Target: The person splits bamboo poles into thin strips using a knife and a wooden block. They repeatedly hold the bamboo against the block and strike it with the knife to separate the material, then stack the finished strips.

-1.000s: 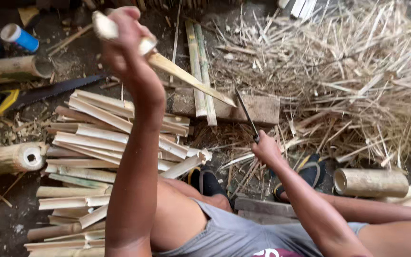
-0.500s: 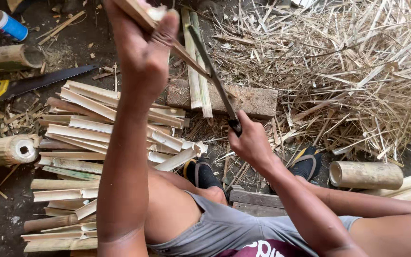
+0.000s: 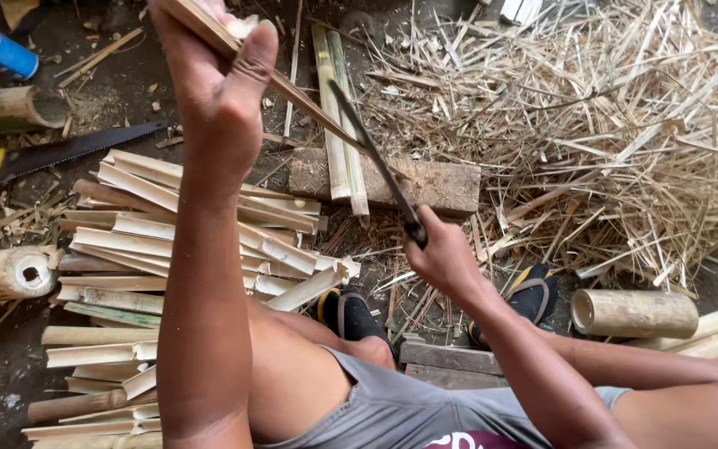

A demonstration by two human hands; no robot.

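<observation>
While left hand [image 3: 218, 91] grips one pale split bamboo slat [image 3: 309, 104] raised near camera, fingers wrapped tight round it, I see right hand [image 3: 442, 258] fisted on handle of one dark long-bladed knife [image 3: 371, 158], blade laid across slat. Below: one rectangular wooden block [image 3: 438, 183], two green-edged bamboo strips [image 3: 341, 125] leaning on it. Left: stack of cut slats [image 3: 126, 241], one black handsaw [image 3: 60, 154], two bamboo tube sections [image 3: 6, 274]. Right: one more tube [image 3: 635, 313], heap of shavings [image 3: 608, 125].

bamboo strip [image 3: 209, 29] top cropped, saw [image 3: 60, 154] handle perhaps cut off
</observation>
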